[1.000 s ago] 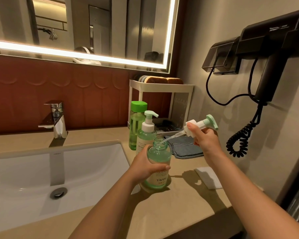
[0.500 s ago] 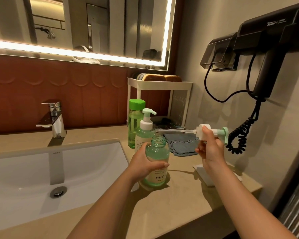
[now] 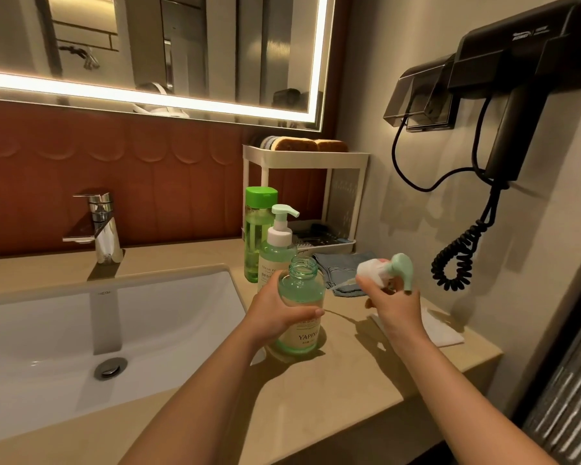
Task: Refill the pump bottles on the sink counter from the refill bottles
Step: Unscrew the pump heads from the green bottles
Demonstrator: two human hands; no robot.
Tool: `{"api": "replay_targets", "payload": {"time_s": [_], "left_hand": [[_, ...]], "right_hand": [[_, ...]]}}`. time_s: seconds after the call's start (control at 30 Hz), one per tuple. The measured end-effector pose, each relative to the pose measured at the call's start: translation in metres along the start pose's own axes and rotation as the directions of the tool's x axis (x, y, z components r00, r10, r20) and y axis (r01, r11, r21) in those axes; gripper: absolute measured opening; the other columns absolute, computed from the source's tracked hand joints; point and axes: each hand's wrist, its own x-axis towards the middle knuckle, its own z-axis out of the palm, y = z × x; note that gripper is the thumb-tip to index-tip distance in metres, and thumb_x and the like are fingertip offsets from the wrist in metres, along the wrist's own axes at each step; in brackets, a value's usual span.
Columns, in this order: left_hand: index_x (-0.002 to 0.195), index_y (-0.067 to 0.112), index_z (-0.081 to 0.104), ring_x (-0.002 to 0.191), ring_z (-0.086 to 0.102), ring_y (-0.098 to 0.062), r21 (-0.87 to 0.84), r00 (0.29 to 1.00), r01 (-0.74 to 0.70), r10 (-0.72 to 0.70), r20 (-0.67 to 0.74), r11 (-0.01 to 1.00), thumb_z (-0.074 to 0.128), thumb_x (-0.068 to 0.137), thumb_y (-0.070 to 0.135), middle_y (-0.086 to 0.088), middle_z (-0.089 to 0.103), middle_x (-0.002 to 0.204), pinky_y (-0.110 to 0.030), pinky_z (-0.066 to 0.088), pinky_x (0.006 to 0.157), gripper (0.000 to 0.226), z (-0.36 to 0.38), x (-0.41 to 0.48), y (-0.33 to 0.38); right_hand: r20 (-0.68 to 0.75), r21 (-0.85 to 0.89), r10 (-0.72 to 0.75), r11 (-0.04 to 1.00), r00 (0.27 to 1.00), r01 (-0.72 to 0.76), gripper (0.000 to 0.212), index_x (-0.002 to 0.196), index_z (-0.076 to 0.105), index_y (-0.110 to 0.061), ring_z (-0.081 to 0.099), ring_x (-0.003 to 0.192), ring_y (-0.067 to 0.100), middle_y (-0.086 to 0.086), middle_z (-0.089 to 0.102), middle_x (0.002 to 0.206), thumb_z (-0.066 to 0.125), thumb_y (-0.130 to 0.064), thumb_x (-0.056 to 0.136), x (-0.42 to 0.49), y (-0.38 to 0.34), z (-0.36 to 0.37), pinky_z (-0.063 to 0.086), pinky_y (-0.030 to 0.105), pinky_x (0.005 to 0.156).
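A green glass pump bottle (image 3: 302,297) with a cream label stands on the beige counter (image 3: 332,391), its neck uncapped. My left hand (image 3: 277,313) grips its body. My right hand (image 3: 394,302) holds the removed pump head (image 3: 388,271), white collar and mint nozzle, to the right of the bottle and above the counter; its thin tube points left and down. Behind the open bottle stand a second pump bottle (image 3: 277,248) with its pump on and a tall clear-green refill bottle (image 3: 257,229) with a green cap.
A white sink basin (image 3: 64,330) with a chrome tap (image 3: 99,226) lies to the left. A white shelf rack (image 3: 304,189), a grey cloth (image 3: 344,268) and a white tissue (image 3: 440,330) sit on the right. A black hairdryer (image 3: 517,105) with coiled cord hangs on the wall.
My right hand pulled the pump head with its tube out of the bottle, carried it right, then lowered it toward the counter. My left hand kept hold of the bottle.
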Motion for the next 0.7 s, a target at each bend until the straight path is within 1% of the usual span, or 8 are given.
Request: {"api": "replay_targets", "payload": {"time_s": [0.07, 0.17, 0.3, 0.4, 0.47, 0.53, 0.63, 0.7], "left_hand": [[0.129, 0.025, 0.042, 0.116, 0.053, -0.017, 0.002, 1.000, -0.001, 0.001, -0.002, 1.000, 0.087, 0.059, 0.028, 0.003, 0.057, 0.124, -0.038, 0.043, 0.099, 0.084, 0.000, 0.000, 0.000], [0.129, 0.025, 0.042, 0.116, 0.052, -0.017, 0.000, 1.000, -0.004, 0.004, -0.002, 1.000, 0.087, 0.059, 0.028, 0.003, 0.056, 0.124, -0.037, 0.043, 0.098, 0.083, 0.001, 0.000, 0.000], [0.129, 0.024, 0.042, 0.117, 0.052, -0.019, 0.001, 1.000, -0.007, 0.007, 0.003, 1.000, 0.087, 0.057, 0.030, 0.002, 0.057, 0.125, -0.042, 0.043, 0.101, 0.086, 0.000, 0.000, -0.001], [0.129, 0.025, 0.041, 0.117, 0.052, -0.018, 0.011, 1.000, -0.011, 0.011, 0.000, 1.000, 0.087, 0.059, 0.028, 0.002, 0.056, 0.126, -0.039, 0.043, 0.100, 0.083, 0.001, 0.000, 0.000], [0.129, 0.025, 0.040, 0.116, 0.052, -0.017, 0.013, 1.000, -0.013, 0.013, 0.003, 1.000, 0.087, 0.059, 0.030, 0.003, 0.056, 0.125, -0.036, 0.043, 0.096, 0.084, 0.001, 0.000, 0.000], [0.128, 0.025, 0.041, 0.115, 0.054, -0.017, 0.011, 1.000, -0.016, 0.016, 0.000, 1.000, 0.087, 0.054, 0.036, 0.003, 0.057, 0.123, -0.035, 0.044, 0.095, 0.088, 0.001, 0.000, -0.001], [0.129, 0.024, 0.041, 0.114, 0.054, -0.017, 0.014, 1.000, -0.021, 0.021, -0.001, 1.000, 0.087, 0.057, 0.032, 0.002, 0.057, 0.123, -0.039, 0.045, 0.098, 0.086, 0.000, 0.000, -0.002], [0.130, 0.023, 0.042, 0.114, 0.054, -0.017, 0.010, 1.000, -0.025, 0.025, 0.001, 1.000, 0.087, 0.059, 0.028, 0.002, 0.057, 0.123, -0.037, 0.045, 0.096, 0.084, 0.000, 0.000, -0.002]], "right_hand": [[0.089, -0.059, -0.014, 0.998, 0.996, 0.019, 0.054, 0.120, 0.054, -0.007, 0.059, 0.082, 0.015, 0.010, 0.061, 0.105, 0.078, -0.013, 0.072, -0.003, 0.004, -0.001, 0.052, 0.021, 0.062], [0.192, -0.086, -0.021, 0.996, 0.981, 0.038, 0.050, 0.119, 0.056, -0.015, 0.059, 0.088, 0.012, 0.001, 0.061, 0.102, 0.077, -0.010, 0.074, -0.011, 0.008, -0.004, 0.053, 0.031, 0.080], [0.282, -0.082, -0.142, 0.982, 0.949, 0.172, 0.043, 0.111, 0.058, -0.019, 0.061, 0.080, 0.007, -0.005, 0.061, 0.095, 0.074, -0.002, 0.075, -0.016, 0.005, -0.004, 0.051, 0.016, 0.068], [0.353, -0.130, -0.194, 0.959, 0.915, 0.253, 0.046, 0.104, 0.057, -0.028, 0.061, 0.085, 0.008, -0.005, 0.061, 0.098, 0.074, 0.002, 0.073, -0.016, 0.009, -0.004, 0.051, 0.018, 0.068], [0.422, -0.248, -0.185, 0.918, 0.888, 0.309, 0.056, 0.106, 0.054, -0.040, 0.057, 0.094, 0.009, -0.009, 0.057, 0.108, 0.075, 0.000, 0.073, -0.017, 0.015, -0.007, 0.050, 0.021, 0.072], [0.511, -0.342, -0.172, 0.858, 0.842, 0.383, 0.065, 0.113, 0.051, -0.045, 0.056, 0.099, 0.009, -0.011, 0.054, 0.117, 0.078, -0.003, 0.071, -0.017, 0.021, -0.011, 0.050, 0.023, 0.076], [0.628, -0.393, -0.159, 0.780, 0.762, 0.487, 0.069, 0.122, 0.049, -0.039, 0.055, 0.100, 0.006, -0.009, 0.051, 0.125, 0.080, -0.006, 0.069, -0.017, 0.025, -0.016, 0.049, 0.016, 0.078], [0.683, -0.435, -0.136, 0.713, 0.717, 0.550, 0.069, 0.126, 0.050, -0.033, 0.053, 0.104, 0.002, -0.011, 0.049, 0.128, 0.079, -0.007, 0.069, -0.017, 0.026, -0.018, 0.046, 0.011, 0.083]]}}
